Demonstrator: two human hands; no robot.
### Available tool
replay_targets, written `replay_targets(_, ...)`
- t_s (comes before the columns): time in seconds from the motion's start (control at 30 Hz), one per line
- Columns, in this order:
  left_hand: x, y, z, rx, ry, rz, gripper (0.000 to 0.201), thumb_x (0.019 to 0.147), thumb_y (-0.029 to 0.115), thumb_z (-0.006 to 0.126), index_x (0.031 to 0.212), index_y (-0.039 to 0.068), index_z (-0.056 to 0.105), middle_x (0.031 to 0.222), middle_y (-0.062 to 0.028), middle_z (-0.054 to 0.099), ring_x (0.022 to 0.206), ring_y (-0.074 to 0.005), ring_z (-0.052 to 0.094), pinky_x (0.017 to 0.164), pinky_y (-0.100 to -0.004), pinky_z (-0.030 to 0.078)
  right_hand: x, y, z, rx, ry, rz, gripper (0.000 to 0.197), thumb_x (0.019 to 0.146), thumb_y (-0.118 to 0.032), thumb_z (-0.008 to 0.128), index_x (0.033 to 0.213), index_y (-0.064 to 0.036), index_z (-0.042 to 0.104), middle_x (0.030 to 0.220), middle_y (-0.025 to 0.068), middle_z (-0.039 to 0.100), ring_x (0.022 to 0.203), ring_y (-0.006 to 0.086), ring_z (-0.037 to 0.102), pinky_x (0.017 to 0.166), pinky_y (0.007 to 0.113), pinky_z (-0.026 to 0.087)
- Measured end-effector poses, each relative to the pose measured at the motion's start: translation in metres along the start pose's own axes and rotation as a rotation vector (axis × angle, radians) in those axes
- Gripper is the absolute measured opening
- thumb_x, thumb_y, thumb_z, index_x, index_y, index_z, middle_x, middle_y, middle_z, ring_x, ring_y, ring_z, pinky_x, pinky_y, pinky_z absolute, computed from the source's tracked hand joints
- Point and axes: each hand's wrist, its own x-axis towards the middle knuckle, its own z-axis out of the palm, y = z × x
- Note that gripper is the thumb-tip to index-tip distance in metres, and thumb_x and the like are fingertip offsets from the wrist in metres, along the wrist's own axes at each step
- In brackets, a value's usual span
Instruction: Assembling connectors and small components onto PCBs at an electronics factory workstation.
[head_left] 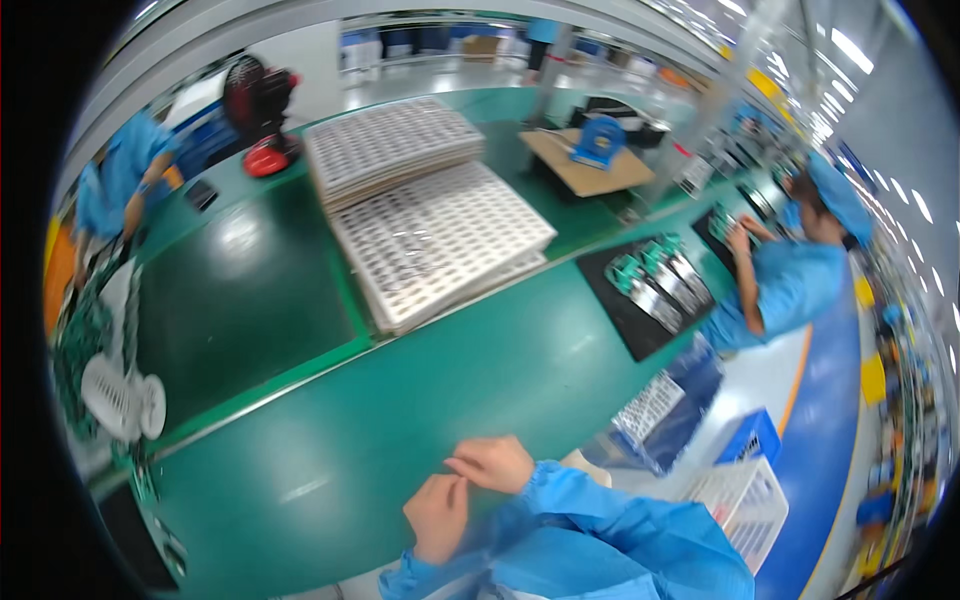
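Observation:
Both of my hands are close together above the near edge of the green bench (420,390). My left hand (437,515) is closed, its thumb against curled fingers. Just to its right, my right hand (492,463) is closed too, fingertips pointing toward the left hand. Whatever the fingers hold, if anything, is too small or hidden to make out. Beyond them stand stacked white trays (440,240) with rows of small pockets. To the right, a black mat (640,340) carries several green and silver parts.
A co-worker in blue (800,285) handles parts at the right. Another person (125,180) is at the far left, near a fan (258,95). A white basket (745,510) and a blue box (752,437) sit at my right. White and green parts (110,395) lie at left.

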Motion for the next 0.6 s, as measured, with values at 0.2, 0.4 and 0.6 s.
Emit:
replay_targets(0.2,0.007,0.009,0.017,-0.030,-0.030,0.056,0.005,0.088,0.010,0.067,0.086,0.005,0.066,0.077,-0.0116,0.064,0.065,-0.0295,0.063,0.057,-0.0396,0.048,-0.002,0.011,-0.022,0.000,0.015,-0.008,0.024,0.094,-0.025,0.064,0.079,-0.0075,0.058,0.073,0.0089,0.063,0.063,0.0319,0.062,0.053,0.043,0.047)
replay_targets(0.4,0.001,0.020,0.021,-0.052,0.010,0.070,0.007,0.088,0.008,0.067,0.084,0.003,0.065,0.073,-0.0106,0.061,0.059,-0.0256,0.058,0.053,-0.0368,0.044,-0.026,0.016,-0.040,-0.071,0.072,-0.042,0.023,0.094,-0.026,0.063,0.082,-0.0072,0.059,0.080,0.0111,0.062,0.071,0.0335,0.063,0.059,0.044,0.050)
replay_targets(0.6,-0.010,0.018,0.020,-0.056,0.039,0.128,0.008,0.088,0.008,0.067,0.083,0.003,0.065,0.072,-0.0100,0.059,0.057,-0.0247,0.056,0.052,-0.0365,0.043,-0.085,0.033,-0.090,-0.252,0.232,0.246,0.021,0.093,-0.026,0.064,0.089,-0.0053,0.066,0.083,0.0133,0.067,0.074,0.0326,0.066,0.064,0.041,0.053)
